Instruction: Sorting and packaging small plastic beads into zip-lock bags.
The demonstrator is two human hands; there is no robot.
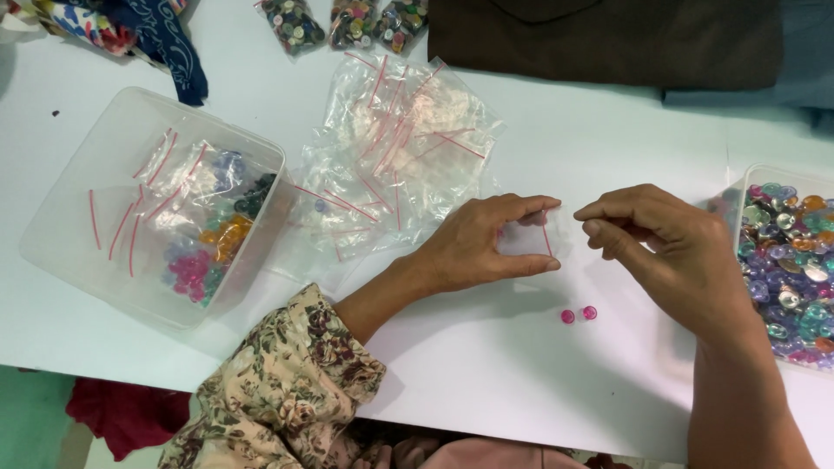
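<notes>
A small clear zip bag is pinched between left hand and right hand fingertips, above two pink buttons on the worktop.

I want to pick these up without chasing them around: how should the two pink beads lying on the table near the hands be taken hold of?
Take each of the pink beads singly, from straight above, pinching its rounded rim between thumb and forefinger. They are small, round and loose on the smooth white table, so a sideways push would likely roll them. The right hand is nearest.
</notes>
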